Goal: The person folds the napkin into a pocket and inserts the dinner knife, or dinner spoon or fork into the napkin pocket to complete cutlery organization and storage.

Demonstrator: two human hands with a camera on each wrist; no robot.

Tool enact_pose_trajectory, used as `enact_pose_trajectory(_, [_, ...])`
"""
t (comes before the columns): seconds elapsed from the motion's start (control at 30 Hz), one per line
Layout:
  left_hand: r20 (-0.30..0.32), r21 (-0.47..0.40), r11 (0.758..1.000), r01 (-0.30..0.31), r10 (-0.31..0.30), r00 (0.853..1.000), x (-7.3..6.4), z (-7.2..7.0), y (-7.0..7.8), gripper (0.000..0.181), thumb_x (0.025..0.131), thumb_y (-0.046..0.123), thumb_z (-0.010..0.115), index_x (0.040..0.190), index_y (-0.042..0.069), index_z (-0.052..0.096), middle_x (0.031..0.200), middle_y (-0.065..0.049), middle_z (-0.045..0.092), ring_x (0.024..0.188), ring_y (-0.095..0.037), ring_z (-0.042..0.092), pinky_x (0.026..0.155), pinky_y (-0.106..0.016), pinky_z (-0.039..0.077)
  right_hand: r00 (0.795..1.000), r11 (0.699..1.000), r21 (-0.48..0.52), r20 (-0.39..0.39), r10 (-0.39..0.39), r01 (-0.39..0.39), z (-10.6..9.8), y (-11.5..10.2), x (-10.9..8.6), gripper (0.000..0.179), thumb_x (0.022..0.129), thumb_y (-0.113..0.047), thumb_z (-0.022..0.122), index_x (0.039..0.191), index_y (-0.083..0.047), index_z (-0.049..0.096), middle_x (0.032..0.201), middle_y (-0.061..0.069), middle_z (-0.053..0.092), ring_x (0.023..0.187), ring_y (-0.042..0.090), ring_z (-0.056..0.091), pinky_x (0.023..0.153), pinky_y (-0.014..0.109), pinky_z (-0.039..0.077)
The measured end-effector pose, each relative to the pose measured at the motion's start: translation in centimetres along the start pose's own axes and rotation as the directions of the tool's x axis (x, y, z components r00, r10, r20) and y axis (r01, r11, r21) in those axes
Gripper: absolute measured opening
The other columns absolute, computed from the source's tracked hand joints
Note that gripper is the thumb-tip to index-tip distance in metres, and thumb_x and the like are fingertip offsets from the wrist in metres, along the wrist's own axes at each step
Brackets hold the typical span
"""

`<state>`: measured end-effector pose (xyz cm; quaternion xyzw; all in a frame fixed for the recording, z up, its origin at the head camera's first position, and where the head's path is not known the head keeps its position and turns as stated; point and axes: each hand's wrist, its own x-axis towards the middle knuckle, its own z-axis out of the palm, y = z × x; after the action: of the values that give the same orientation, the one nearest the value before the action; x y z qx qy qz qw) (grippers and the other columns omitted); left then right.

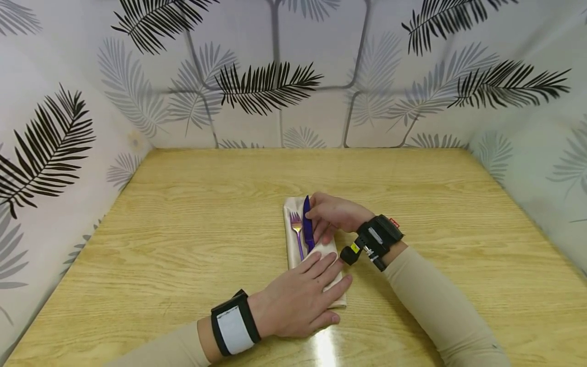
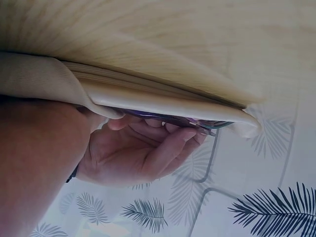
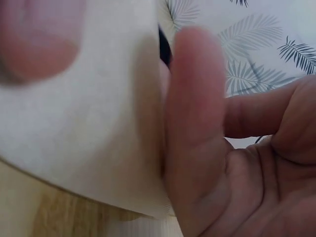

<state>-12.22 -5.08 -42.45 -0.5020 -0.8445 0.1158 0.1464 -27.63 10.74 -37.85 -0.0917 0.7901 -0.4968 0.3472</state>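
A folded cream napkin [image 1: 291, 250] lies on the wooden table, with a purple fork [image 1: 297, 227] and a dark blue-purple knife [image 1: 308, 227] side by side on it. My right hand [image 1: 338, 213] pinches the knife at its blade, thumb on the near side. Spread fingers of my left hand [image 1: 298, 300] rest on the napkin's lower part, over the cutlery's lower ends, which are hidden. The left wrist view shows the napkin's stacked layers [image 2: 163, 101] edge-on. In the right wrist view the napkin [image 3: 98, 118] stands close beside my right fingers [image 3: 195, 103].
The pale wooden table [image 1: 206, 204] surrounds the napkin on all sides. Behind it hangs a leaf-patterned cloth [image 1: 247, 46], also along both sides. Straps with small devices [image 1: 378, 237] sit on the wrists.
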Motion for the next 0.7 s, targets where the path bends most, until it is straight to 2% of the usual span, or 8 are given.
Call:
enact_pose_trajectory(0.2, [-0.002, -0.02, 1.0, -0.005, 0.005, 1.0, 0.0, 0.03, -0.12, 0.064, 0.107, 0.058, 0.027, 0.157, 0.018, 0.036, 0.16, -0.009, 0.042, 0.153, -0.026, 0.035, 0.124, -0.046, 0.029, 1.0, 0.999, -0.031, 0.027, 0.008, -0.007, 0.13, -0.09, -0.12, 0.017, 0.106, -0.01, 0.041, 0.122, -0.005, 0.036, 0.078, 0.009, 0.065, 0.058, 0.015, 0.065, 0.044, 0.024, 0.051])
enact_pose_trajectory(0.47, [-0.003, -0.022, 1.0, -0.001, 0.001, 1.0, -0.02, 0.08, -0.09, 0.064, 0.106, 0.058, 0.027, 0.157, 0.019, 0.037, 0.16, -0.008, 0.043, 0.152, -0.026, 0.035, 0.124, -0.047, 0.03, 0.999, 1.0, -0.009, 0.05, -0.006, 0.006, 0.35, 0.14, 0.01, 0.021, 0.105, -0.01, 0.04, 0.125, -0.004, 0.034, 0.077, 0.01, 0.063, 0.058, 0.016, 0.063, 0.045, 0.026, 0.053])
enact_pose_trajectory(0.7, [0.006, -0.044, 0.999, 0.01, -0.01, 1.0, 0.03, 0.15, -0.04, 0.065, 0.106, 0.058, 0.027, 0.158, 0.019, 0.035, 0.162, -0.01, 0.039, 0.154, -0.028, 0.033, 0.124, -0.051, 0.028, 0.999, 0.999, -0.049, 0.048, -0.009, 0.012, -0.03, 0.18, 0.0, 0.017, 0.105, -0.013, 0.044, 0.119, -0.004, 0.041, 0.076, 0.01, 0.067, 0.058, 0.016, 0.066, 0.047, 0.026, 0.054])
